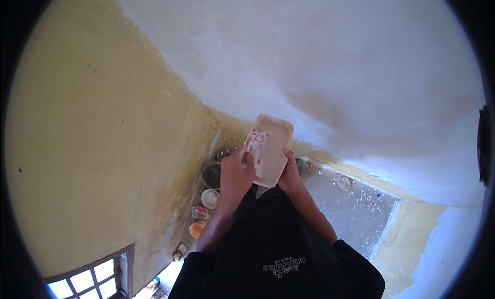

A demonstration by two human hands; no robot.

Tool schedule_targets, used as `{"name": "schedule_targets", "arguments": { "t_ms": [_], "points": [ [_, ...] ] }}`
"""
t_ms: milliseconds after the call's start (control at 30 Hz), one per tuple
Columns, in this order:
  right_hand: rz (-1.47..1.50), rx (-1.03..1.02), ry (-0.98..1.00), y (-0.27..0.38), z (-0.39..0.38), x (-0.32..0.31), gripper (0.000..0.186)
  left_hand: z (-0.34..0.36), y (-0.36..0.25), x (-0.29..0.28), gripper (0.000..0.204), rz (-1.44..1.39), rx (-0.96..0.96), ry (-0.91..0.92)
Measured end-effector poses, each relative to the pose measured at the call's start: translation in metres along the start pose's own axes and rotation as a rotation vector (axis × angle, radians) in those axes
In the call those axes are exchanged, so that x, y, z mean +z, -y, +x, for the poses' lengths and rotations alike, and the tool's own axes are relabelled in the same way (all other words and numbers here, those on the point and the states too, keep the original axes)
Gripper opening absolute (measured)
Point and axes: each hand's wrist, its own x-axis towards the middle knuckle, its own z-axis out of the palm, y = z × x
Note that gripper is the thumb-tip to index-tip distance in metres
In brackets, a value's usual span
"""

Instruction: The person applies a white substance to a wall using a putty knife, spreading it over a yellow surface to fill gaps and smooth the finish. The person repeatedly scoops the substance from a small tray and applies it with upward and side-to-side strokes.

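Right hand is gripping the white tray from beneath, holding it level, while left hand, closed on a scraper, is working plaster at its ten-o'clock edge.

Both hands raised — fingers closed

Pale rectangular tray tilted, held up; plaster-smeared scraper blade against its left edge (white paste).
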Motion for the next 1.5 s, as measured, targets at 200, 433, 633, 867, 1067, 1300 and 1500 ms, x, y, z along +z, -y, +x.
{"name": "schedule_targets", "arguments": {
  "t_ms": [200, 433, 633, 867, 1067, 1300, 1500],
  "points": [
    [0.014, -0.026, -0.02, 0.003, -0.002, -0.004, 0.054, 0.014, 0.032, -0.018, 0.026, -0.387, -0.309, 0.131],
    [0.058, -0.086, 0.024, -0.001, -0.01, 0.004, 0.05, 0.0, 0.04, -0.038, 0.029, -0.863, -0.453, 0.252],
    [0.008, -0.122, 0.058, 0.004, -0.016, 0.008, 0.053, 0.014, 0.022, -0.084, 0.029, -1.19, -0.347, 0.304],
    [-0.052, -0.101, 0.065, 0.027, -0.025, 0.017, 0.053, 0.149, -0.094, -0.265, 0.026, -0.493, 0.201, -0.465],
    [-0.072, -0.094, 0.109, 0.036, -0.022, 0.005, 0.056, 0.278, -0.261, -0.435, 0.017, 0.26, 0.598, -1.44],
    [-0.029, -0.116, 0.099, 0.032, -0.019, -0.001, 0.06, 0.32, -0.233, -0.363, 0.05, 0.489, 0.671, -1.224],
    [-0.083, -0.087, 0.139, 0.035, -0.024, -0.002, 0.061, 0.243, -0.167, -0.312, 0.02, 0.201, 0.665, -1.038]
  ]
}}
